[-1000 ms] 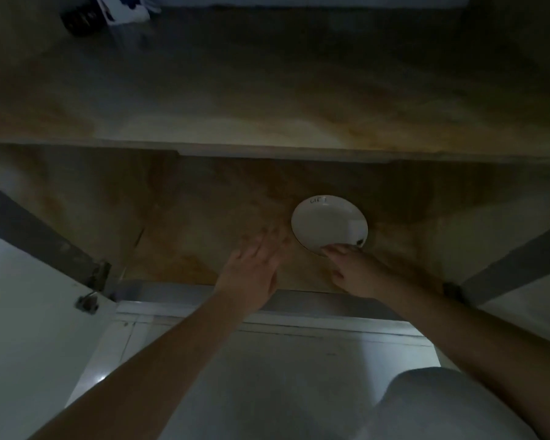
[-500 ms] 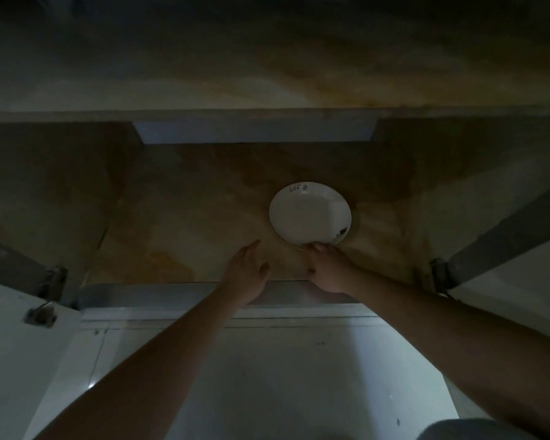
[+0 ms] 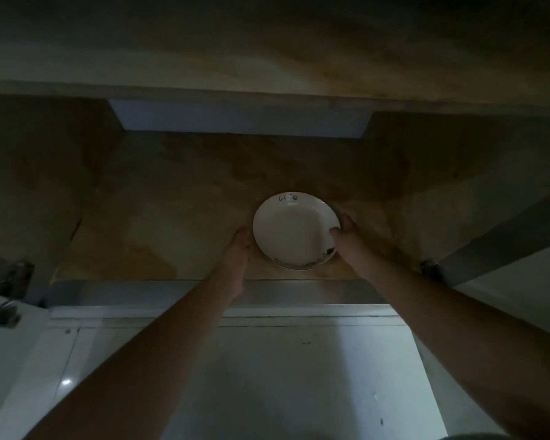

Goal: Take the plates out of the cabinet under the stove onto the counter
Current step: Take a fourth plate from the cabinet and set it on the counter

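Your right hand (image 3: 346, 241) gripped the white plate (image 3: 294, 231) by its rim on the brown cabinet floor (image 3: 172, 230). Your left hand (image 3: 235, 265) lay flat beside it, fingers straight, in a dim room with pale floor tiles (image 3: 267, 376).

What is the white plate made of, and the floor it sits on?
The plate looks like glazed ceramic: smooth, white, slightly shiny, with a thin dark rim. The cabinet floor looks like stained wood or board: dull, blotchy brown. The dim light leaves both uncertain.
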